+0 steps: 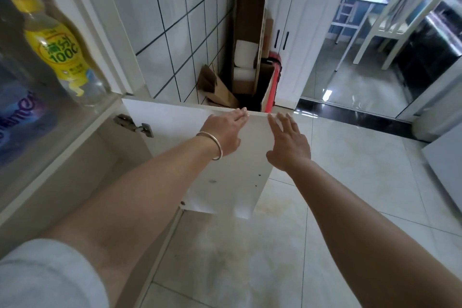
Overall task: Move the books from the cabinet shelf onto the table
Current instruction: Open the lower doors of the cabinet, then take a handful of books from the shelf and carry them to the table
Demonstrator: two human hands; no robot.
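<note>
I keep my flat left hand [226, 132] on the cabinet door [175, 117] edge, relaxed right hand [287, 140] beside it, swinging it fully wide.

a home kitchen: white tiled wall [172, 15], white cabinets [297, 40], dining chair [390, 20] beyond the doorway.

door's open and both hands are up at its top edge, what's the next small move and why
Probably swing the cabinet door wider and let go. The left hand rests its fingers on the door's top edge, the right hand is open beside it, and neither holds anything. No books show in this view, so the shelf needs clear access first.
</note>
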